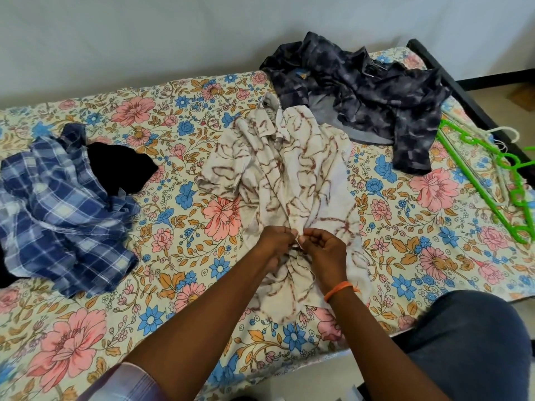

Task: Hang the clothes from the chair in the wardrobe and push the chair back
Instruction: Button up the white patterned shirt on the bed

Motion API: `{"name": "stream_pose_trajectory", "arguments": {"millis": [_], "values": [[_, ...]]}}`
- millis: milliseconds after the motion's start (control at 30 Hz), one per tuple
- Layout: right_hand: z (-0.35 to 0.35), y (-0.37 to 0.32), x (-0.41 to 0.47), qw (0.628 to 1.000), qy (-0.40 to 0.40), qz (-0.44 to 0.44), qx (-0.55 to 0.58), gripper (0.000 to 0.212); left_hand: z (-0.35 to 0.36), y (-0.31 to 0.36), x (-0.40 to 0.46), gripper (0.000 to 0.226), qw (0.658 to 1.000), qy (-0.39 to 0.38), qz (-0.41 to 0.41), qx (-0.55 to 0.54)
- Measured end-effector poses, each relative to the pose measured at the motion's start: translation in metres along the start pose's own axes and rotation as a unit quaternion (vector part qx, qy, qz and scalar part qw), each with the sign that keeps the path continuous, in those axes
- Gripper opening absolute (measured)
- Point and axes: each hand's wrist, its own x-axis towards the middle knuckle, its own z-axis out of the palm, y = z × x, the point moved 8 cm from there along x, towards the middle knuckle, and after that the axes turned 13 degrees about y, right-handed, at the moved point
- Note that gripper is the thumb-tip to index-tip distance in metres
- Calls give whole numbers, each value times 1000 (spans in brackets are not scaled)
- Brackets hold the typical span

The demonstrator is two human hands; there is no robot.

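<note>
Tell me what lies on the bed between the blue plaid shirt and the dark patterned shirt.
In the head view, the cream shirt with brown lines lies between the blue plaid shirt and the dark patterned shirt; both hands pinch its lower edge.

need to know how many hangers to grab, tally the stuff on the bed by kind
Shirts: 3 - blue plaid shirt, white shirt with brown lines, dark grey patterned shirt
Black garment: 1 - black garment, kind unclear
Hangers: 2 - green hanger, white hanger
Total: 6
</note>
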Motion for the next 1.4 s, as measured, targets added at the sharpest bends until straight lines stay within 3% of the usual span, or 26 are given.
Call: {"name": "stream_pose_trajectory", "arguments": {"millis": [200, 400, 567, 633, 700, 767, 833, 933, 1100, 1267, 1400], "values": [[3, 2, -1, 999, -29, 33, 19, 20, -2, -4, -1, 15, 998, -38, -39, -26], [-1, 2, 2, 997, -42, 54, 26, 13, 0, 8, -6, 25, 992, 9, 100, 74], [-2, 16, 6, 987, -64, 126, 71, 4, -1, 13, -6, 32, 985, 7, 135, 109], [-2, 15, 7, 987, -69, 136, 60, 11, -3, 16, -3, 34, 953, 41, 199, 225], [-7, 9, 16, 995, -19, 95, -3, 22, -4, 23, -9, 27, 869, 99, 288, 389], [-13, -16, 28, 987, 71, -50, -135, 24, 1, 32, -19, 20, 785, 137, 382, 468], [2, -49, 31, 948, 82, -215, -218, 19, 5, 38, -25, 18, 740, 140, 436, 492], [43, -66, 37, 919, -16, -289, -267, 14, 10, 49, -25, 20, 719, 118, 494, 475], [64, -42, 66, 914, -74, -224, -330, 6, 7, 59, -5, 28, 679, 63, 522, 511], [54, -30, 76, 922, -13, -201, -332, 19, 2, 59, 14, 24, 651, 83, 522, 544], [35, -20, 86, 957, 34, -119, -262, 9, 9, 66, 18, 23, 674, 133, 501, 527]]}}
